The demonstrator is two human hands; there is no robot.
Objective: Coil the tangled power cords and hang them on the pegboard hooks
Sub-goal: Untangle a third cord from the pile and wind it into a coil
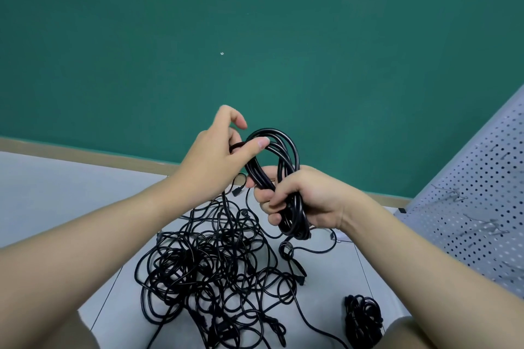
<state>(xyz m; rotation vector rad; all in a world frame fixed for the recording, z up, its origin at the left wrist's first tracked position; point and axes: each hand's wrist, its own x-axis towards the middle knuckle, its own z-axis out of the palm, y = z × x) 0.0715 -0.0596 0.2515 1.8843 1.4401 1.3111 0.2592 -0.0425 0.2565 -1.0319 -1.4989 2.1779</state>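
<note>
Below both hands [255, 178], tangled cords [209, 269] (black) cover floor [56, 193].

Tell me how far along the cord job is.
Early. One bundle lies coiled on the floor. The right hand grips a coil while the left hand pinches its end. The tangle remains, and the pegboard hooks look bare.

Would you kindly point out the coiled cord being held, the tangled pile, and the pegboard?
coiled cord [283, 147], head view, top loop.
tangled pile [209, 269], head view, its middle.
pegboard [482, 207], head view, bare perforated panel.
</note>
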